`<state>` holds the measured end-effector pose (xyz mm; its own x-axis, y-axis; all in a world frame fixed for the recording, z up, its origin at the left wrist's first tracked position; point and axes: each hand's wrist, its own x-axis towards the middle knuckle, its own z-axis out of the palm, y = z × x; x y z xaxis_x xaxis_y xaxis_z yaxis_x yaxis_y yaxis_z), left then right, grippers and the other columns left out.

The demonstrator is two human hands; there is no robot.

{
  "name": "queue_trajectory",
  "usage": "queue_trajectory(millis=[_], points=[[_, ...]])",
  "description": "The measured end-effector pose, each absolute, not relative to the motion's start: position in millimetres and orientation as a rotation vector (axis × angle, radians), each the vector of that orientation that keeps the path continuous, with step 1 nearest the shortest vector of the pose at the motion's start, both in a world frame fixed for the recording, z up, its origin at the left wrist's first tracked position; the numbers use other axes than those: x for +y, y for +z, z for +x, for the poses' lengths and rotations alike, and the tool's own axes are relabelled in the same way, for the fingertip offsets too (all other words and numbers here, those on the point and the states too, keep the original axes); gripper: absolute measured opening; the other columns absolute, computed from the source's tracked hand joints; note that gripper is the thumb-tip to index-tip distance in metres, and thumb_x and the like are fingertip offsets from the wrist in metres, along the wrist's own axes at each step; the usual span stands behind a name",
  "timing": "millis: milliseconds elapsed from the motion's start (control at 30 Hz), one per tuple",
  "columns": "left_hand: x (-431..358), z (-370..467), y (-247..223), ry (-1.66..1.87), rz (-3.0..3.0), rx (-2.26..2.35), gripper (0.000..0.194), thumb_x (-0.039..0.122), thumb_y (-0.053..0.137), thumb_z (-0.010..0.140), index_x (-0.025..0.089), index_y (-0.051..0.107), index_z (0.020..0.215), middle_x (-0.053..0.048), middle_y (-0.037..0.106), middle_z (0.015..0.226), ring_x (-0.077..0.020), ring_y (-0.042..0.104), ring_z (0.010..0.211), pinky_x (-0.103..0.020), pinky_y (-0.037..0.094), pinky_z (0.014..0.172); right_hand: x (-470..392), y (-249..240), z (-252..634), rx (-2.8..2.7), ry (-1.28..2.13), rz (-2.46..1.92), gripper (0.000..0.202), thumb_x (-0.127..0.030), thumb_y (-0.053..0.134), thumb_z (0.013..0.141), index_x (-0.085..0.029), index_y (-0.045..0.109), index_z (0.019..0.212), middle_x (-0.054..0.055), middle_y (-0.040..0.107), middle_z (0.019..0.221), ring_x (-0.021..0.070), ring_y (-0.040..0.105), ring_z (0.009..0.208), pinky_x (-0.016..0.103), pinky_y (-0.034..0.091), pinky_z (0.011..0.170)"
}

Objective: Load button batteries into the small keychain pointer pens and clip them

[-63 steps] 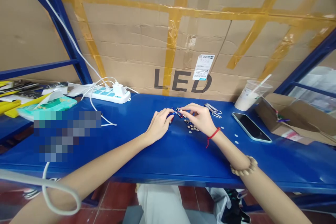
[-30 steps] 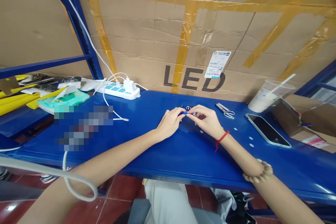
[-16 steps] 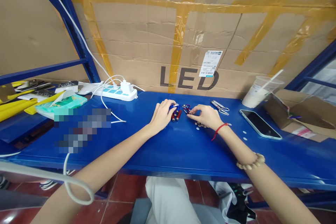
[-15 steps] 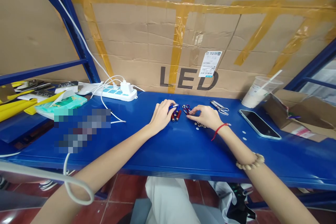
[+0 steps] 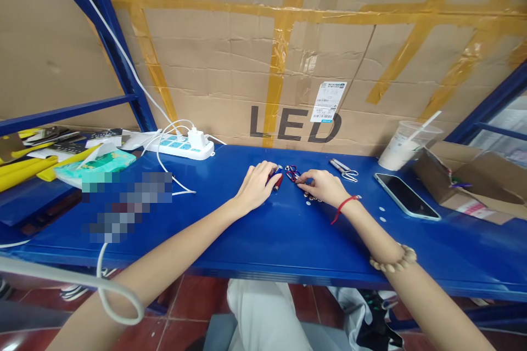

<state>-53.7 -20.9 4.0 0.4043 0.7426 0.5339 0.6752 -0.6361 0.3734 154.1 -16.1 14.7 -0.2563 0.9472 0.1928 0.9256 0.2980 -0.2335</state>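
My left hand (image 5: pixel 256 186) curls over a group of small metal tubes, its thumb and fingers closed round them. One red tube (image 5: pixel 278 182) shows beside the thumb; the others are mostly hidden under the fingers. Just to the right lie red and dark carabiner clips (image 5: pixel 292 173). My right hand (image 5: pixel 323 186) reaches them with thumb and fingertips pinched at their right edge, seemingly on one clip. Under that hand, partly covered, are several small brassy pieces (image 5: pixel 312 197). A thin metal tool with a wire loop (image 5: pixel 344 170) lies behind the right hand.
A white power strip (image 5: pixel 185 148) with cables stands at the back left. On the right are a phone (image 5: pixel 407 196), a plastic cup with a straw (image 5: pixel 397 151) and an open cardboard box (image 5: pixel 461 197). A taped carton (image 5: pixel 230 77) walls the back.
My left hand has closed further over the tubes, so the blue ones are now hidden. The right thumb and fingertips have drawn together and shifted slightly at the clips.
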Motion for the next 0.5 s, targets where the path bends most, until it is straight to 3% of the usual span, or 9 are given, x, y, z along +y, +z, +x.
queue_trajectory(millis=[200,500], points=[[-27.7,-51.0,6.6,1.013,2.630,1.177,0.021,0.034,0.036,0.091,0.019,0.050,0.092,-0.003,0.057,0.090,-0.0172,0.053,0.085,-0.031,0.035,0.076,-12.1,8.0,153.9,-2.240,0.289,-1.633,0.017,-0.026,0.056,0.076,-0.027,0.066,0.089,-0.004,0.070,0.087,0.0127,0.063,0.066,0.022,0.042,0.053],[-28.8,-49.5,7.0,0.901,2.714,1.149,0.022,0.025,0.031,0.093,0.020,0.049,0.105,-0.005,0.057,0.108,-0.0182,0.051,0.099,-0.031,0.034,0.081,-10.3,4.7,149.5,-2.235,0.465,-1.550,0.020,-0.029,0.059,0.073,-0.022,0.067,0.090,-0.001,0.071,0.084,0.0132,0.063,0.067,0.022,0.046,0.059]])
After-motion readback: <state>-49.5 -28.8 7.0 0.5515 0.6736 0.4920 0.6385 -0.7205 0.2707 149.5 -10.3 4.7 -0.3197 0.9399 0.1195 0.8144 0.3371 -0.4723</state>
